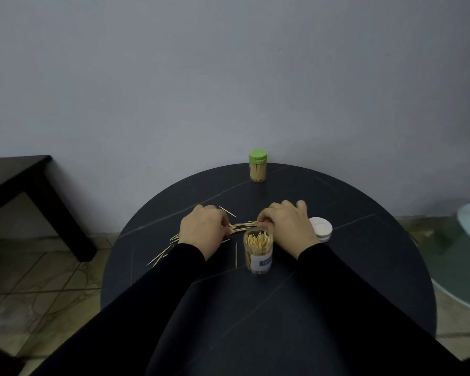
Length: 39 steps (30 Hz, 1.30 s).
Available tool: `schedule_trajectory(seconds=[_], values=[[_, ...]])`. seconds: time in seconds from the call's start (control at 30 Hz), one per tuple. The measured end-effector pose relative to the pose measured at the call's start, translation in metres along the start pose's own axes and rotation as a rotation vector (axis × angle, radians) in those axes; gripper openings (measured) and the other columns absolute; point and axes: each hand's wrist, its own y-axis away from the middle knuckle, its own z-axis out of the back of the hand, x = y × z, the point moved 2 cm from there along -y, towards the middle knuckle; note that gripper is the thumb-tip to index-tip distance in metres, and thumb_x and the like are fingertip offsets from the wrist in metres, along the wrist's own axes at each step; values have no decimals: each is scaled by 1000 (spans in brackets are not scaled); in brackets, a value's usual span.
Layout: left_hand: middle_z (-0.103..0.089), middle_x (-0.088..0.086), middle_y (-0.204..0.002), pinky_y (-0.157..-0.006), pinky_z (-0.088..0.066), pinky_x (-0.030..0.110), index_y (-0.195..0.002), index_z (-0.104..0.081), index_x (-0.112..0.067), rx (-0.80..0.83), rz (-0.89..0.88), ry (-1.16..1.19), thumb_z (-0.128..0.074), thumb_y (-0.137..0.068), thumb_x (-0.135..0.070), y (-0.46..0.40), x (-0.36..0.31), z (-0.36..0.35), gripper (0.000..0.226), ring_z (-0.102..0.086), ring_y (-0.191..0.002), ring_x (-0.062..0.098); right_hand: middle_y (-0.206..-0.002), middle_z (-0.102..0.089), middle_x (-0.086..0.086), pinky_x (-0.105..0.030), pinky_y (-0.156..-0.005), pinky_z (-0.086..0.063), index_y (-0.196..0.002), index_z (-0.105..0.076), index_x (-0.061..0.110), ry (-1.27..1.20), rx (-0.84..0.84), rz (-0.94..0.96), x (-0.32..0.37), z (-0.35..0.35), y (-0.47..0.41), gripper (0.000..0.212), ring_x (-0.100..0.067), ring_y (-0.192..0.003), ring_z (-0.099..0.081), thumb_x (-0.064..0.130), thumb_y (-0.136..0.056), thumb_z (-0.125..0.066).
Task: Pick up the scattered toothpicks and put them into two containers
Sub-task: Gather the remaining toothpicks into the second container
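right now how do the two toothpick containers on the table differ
The far container is closed with a green lid; the near container is open, its toothpicks poking out loosely.
The far container stands alone by the wall at the table's back edge; the near container stands between the hands, just beside the right hand.
The near container carries a label; none shows on the far one.
Both are upright, clear and hold toothpicks.

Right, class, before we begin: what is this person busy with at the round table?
A person is gathering loose toothpicks on a dark round table. Both the left hand and the right hand are down on the pile, fingers curled at it. An open clear jar near the right hand is partly filled, its white lid lying off to the right. A green-capped container stands closed at the far edge.
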Motion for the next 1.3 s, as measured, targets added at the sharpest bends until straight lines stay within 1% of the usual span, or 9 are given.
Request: schedule_trajectory(seconds=[0.3, 0.4, 0.53, 0.67, 0.8, 0.9, 1.07, 1.23, 1.3], values=[[-58, -15, -81, -68, -45, 26, -77, -63, -32, -76, 62, 145, -73, -79, -40, 4, 1, 13, 13, -54, -87, 8, -99, -64, 15, -34, -89, -23, -102, -66, 35, -166, -125, -58, 1, 8, 13, 16, -8, -98, -50, 43, -93, -55], [-60, -14, -77, -61, -40, 23, -76, -63, -30, -84, 97, 329, -74, -78, -39, 7, 0, 22, 14, -55, -79, 3, -98, -64, 17, -33, -91, -24, -102, -65, 35, -288, -101, -89, 2, 17, 12, 15, -5, -96, -50, 43, -92, -58], [-67, -10, -77, -68, -53, 27, -74, -69, -29, -142, 122, 641, -77, -77, -32, 6, -2, 33, 10, -63, -76, 7, -83, -59, 22, -36, -96, -28, -95, -65, 36, -463, -126, -147, -2, 41, 7, 9, 6, -75, -45, 42, -90, -61], [-71, -8, -79, -75, -52, 23, -79, -71, -27, -225, 68, 931, -75, -81, -24, 13, -15, 52, 5, -65, -79, 6, -77, -65, 17, -46, -94, -44, -83, -65, 40, -659, -136, -87, 0, 58, 18, 4, -4, -71, -53, 38, -83, -69], [-72, -2, -82, -75, -55, 29, -82, -71, -24, -237, 19, 1127, -75, -80, -18, 26, -33, 54, 8, -66, -81, 16, -85, -70, 15, -30, -84, -52, -91, -68, 37, -801, -151, -39, 0, 61, 35, 12, -4, -83, -64, 30, -83, -72], [-69, -2, -82, -67, -51, 27, -84, -68, -29, -227, 25, 1087, -74, -81, -18, 34, -39, 35, 13, -59, -74, 16, -85, -72, 12, -18, -80, -46, -107, -64, 33, -882, -126, -46, 3, 57, 43, 24, -2, -83, -64, 26, -85, -71], [-65, -7, -80, -62, -43, 10, -92, -63, -28, -215, 63, 1064, -72, -83, -15, 43, -41, 18, 18, -55, -69, -3, -86, -71, 23, -46, -100, -42, -102, -56, 54, -795, -50, -19, 6, 45, 47, 26, -6, -86, -65, 49, -78, -65], [-64, -21, -89, -78, -43, 21, -92, -72, -34, -201, -132, 543, -65, -86, -40, 43, -33, 14, 10, -51, -91, -1, -94, -64, 28, -42, -99, -33, -95, -70, 42, -539, -130, 89, 3, 45, 46, 12, 3, -95, -50, 47, -85, -65], [-59, -23, -97, -81, -39, 22, -94, -75, -33, -174, -220, 407, -59, -88, -46, 41, -29, 13, 21, -44, -95, 2, -106, -63, 25, -40, -97, -31, -99, -73, 38, -447, -118, 145, -1, 46, 48, 27, 1, -98, -46, 54, -87, -56]])
